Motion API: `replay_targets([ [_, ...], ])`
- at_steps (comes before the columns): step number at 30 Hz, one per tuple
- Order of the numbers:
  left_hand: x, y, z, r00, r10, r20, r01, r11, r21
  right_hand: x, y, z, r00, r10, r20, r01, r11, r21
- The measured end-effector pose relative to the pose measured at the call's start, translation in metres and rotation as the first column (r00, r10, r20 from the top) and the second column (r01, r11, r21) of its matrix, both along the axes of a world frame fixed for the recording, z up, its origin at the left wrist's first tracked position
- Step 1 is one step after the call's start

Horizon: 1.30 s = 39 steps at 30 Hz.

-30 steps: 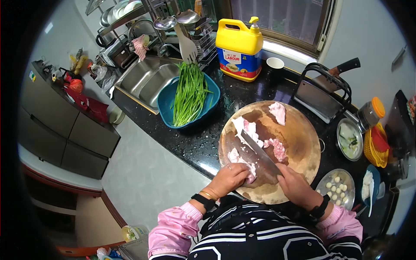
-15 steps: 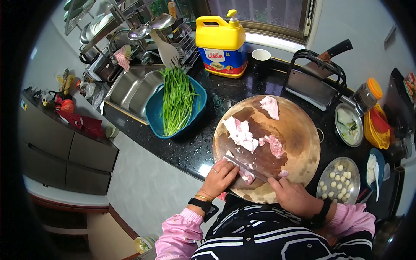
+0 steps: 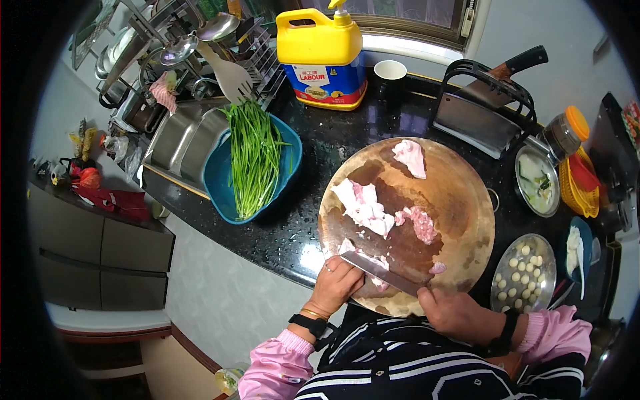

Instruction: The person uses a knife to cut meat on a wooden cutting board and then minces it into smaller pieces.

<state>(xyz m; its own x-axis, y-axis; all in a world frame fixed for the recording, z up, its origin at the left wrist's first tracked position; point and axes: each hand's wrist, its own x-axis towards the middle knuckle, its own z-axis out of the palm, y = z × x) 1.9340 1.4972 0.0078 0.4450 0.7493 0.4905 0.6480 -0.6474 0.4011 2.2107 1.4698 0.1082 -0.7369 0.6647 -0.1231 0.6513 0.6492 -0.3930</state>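
Observation:
My right hand [image 3: 460,312] is closed around the handle of a kitchen knife, whose blade [image 3: 387,275] slants across a piece of raw meat [image 3: 380,284] at the near edge of a round wooden chopping board [image 3: 460,190]. Curled fingers of my left hand [image 3: 337,287] press on that meat's left end, close by the blade; they partly hide it. Farther in on the board lie a large pale piece of meat [image 3: 363,208], a small heap of chopped meat [image 3: 419,224] and another pink piece [image 3: 409,157]. A small scrap [image 3: 437,268] rests right of the knife.
Left of the board stands a blue basin [image 3: 291,157] of long green stalks [image 3: 253,163], beside the sink [image 3: 180,150]. Behind are a yellow jug [image 3: 322,60], a cup [image 3: 390,72] and a rack with a cleaver [image 3: 473,127]. On the right sits a metal plate of small white balls [image 3: 525,273].
The knife blade is more fully in view over the meat, with its handle end slightly lower. My left hand has shifted a little down. The whole view has tilted slightly.

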Motion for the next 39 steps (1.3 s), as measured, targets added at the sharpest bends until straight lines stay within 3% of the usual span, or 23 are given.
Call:
replay_targets([
  [5, -0.006, -0.004, -0.017, 0.997, 0.035, 0.063, -0.031, 0.998, -0.060, -0.011, 0.010, -0.011, 0.991, -0.008, -0.130, -0.008, 0.993, -0.117],
  [8, -0.006, -0.003, -0.016, 0.994, 0.049, 0.094, -0.041, 0.996, -0.082, -0.016, 0.010, -0.012, 1.000, 0.020, -0.007, -0.021, 0.991, -0.134],
  [14, -0.004, -0.001, -0.016, 0.990, 0.062, 0.127, -0.052, 0.995, -0.079, -0.040, 0.033, -0.003, 0.998, -0.033, -0.048, 0.015, 0.944, -0.329],
  [17, -0.005, -0.001, -0.017, 0.987, 0.074, 0.145, -0.061, 0.994, -0.095, -0.062, 0.049, -0.015, 0.993, -0.030, -0.116, 0.003, 0.974, -0.228],
  [21, -0.006, -0.002, -0.014, 0.986, 0.107, 0.126, -0.097, 0.992, -0.082, -0.072, 0.053, -0.021, 0.997, -0.025, -0.070, 0.008, 0.972, -0.234],
  [26, -0.002, 0.002, -0.008, 0.987, 0.092, 0.133, -0.087, 0.995, -0.045, -0.035, 0.035, -0.007, 0.998, -0.056, -0.043, 0.033, 0.909, -0.415],
  [34, -0.002, 0.000, -0.014, 0.975, 0.119, 0.189, -0.106, 0.991, -0.077, -0.051, 0.043, 0.003, 0.994, -0.011, 0.111, 0.056, 0.910, -0.411],
  [37, -0.001, 0.002, -0.011, 0.969, 0.104, 0.226, -0.088, 0.993, -0.080, -0.075, 0.065, -0.014, 0.999, -0.017, 0.036, 0.029, 0.937, -0.349],
  [39, -0.001, 0.002, -0.007, 0.963, 0.065, 0.260, -0.041, 0.994, -0.097, -0.095, 0.081, -0.020, 0.994, 0.023, -0.103, -0.053, 0.953, -0.297],
])
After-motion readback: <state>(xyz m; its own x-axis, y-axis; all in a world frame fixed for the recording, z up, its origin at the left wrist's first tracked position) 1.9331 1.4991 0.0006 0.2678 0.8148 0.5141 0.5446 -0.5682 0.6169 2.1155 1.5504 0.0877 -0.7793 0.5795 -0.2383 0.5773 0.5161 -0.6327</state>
